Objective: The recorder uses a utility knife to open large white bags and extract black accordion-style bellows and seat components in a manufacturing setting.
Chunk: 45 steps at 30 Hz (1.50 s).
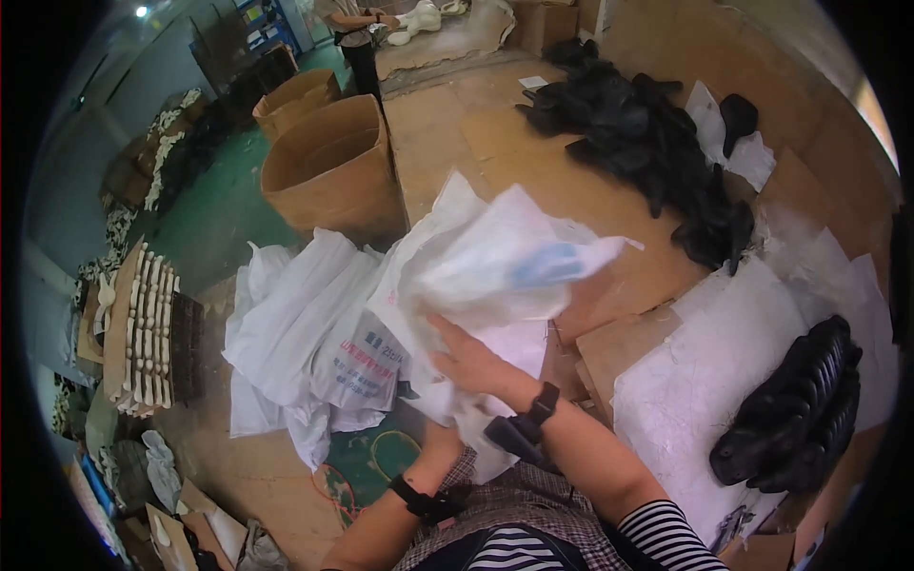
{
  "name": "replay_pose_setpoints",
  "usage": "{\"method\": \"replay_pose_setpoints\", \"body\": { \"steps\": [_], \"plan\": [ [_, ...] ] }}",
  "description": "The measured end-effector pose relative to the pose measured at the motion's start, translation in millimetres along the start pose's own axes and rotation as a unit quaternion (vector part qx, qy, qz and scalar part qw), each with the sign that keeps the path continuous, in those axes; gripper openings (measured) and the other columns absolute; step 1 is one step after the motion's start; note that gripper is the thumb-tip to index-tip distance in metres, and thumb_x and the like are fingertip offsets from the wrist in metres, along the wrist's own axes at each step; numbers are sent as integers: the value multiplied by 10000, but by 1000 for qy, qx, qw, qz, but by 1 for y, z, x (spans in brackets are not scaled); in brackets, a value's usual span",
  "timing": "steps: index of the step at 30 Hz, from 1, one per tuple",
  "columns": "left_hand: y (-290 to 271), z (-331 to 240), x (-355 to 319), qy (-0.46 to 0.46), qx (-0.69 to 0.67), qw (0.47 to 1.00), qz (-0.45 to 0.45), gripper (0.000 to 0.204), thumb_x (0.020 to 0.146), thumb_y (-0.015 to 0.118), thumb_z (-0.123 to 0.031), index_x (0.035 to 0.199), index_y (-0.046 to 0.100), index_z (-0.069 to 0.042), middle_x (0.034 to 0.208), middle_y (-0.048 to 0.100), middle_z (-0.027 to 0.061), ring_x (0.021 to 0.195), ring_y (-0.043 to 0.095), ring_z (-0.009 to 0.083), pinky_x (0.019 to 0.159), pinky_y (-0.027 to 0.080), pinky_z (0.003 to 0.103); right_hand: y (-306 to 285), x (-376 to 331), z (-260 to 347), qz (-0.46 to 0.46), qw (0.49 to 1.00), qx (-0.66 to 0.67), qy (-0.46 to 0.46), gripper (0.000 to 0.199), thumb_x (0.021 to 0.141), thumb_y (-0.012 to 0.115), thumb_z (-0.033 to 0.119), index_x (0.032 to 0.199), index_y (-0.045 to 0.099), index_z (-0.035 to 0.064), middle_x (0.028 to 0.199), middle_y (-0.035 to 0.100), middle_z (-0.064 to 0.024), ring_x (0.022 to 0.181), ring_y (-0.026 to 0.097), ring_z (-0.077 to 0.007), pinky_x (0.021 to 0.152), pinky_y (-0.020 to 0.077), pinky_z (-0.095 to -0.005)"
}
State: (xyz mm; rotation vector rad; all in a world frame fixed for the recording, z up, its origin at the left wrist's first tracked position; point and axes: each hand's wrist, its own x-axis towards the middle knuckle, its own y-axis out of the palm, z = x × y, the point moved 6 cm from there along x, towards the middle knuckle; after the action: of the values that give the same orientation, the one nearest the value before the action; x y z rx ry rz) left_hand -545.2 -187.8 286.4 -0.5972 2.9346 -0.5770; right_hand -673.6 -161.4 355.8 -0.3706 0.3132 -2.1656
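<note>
A large white woven sack (505, 252) with blue marking billows in front of me, partly blurred by motion. My right hand (471, 360) is at its near side, fingers against the cloth and partly tucked into its folds. Lower down, my left hand (438, 443) is closed around the sack's hanging lower part, its fingers mostly covered by cloth. Just left of the sack lies a heap of similar white woven sacks (295, 324), one with red and blue print.
Two cardboard boxes (328, 162) stand ahead on the left. Black moulded parts (619, 114) lie heaped at far right; more black parts (790, 404) are stacked on white sheeting at near right. Pale parts (152, 328) are stacked at left. Another person (357, 33) stands at the back.
</note>
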Motion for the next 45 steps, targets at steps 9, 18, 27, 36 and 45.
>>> {"method": "replay_pose_setpoints", "body": {
  "steps": [9,18,27,36,45],
  "plan": [
    [-86,157,-32,-264,-572,725,-278,442,899,452,-39,1337,398,-52,1238,515,139,1102,526,322,966,435,494,-71,-118,-226,-230,932,-27,279,428,845,650,209,1205,525,15,1108,598,-152,930,609,-200,775,504,-307],
    [-130,177,-16,-314,-547,691,-353,298,912,526,-164,1192,509,-64,1078,587,109,981,591,271,846,521,407,-20,-23,-311,-109,916,168,349,762,778,712,430,1313,417,-25,1238,527,-220,1126,530,-278,930,430,-358],
    [-263,153,-18,-304,-471,726,-399,295,934,465,-232,1133,561,-36,1067,621,140,938,623,309,831,534,444,33,130,-238,43,951,207,227,488,794,685,364,1173,581,75,1134,612,-66,1016,560,-219,828,465,-345],
    [-317,-45,17,-83,-44,801,-591,383,843,543,-49,1221,478,-41,1167,528,77,1064,502,176,945,400,333,-31,164,-128,5,913,303,275,253,825,674,255,784,606,15,684,587,-51,572,559,-138,465,463,-281],
    [-134,-34,35,-142,164,949,-227,540,765,657,-95,1267,480,-10,1150,587,131,1079,537,217,917,406,331,15,161,-13,48,920,320,223,272,848,672,217,688,562,25,607,573,-57,489,540,-124,435,461,-274]
  ]
}}
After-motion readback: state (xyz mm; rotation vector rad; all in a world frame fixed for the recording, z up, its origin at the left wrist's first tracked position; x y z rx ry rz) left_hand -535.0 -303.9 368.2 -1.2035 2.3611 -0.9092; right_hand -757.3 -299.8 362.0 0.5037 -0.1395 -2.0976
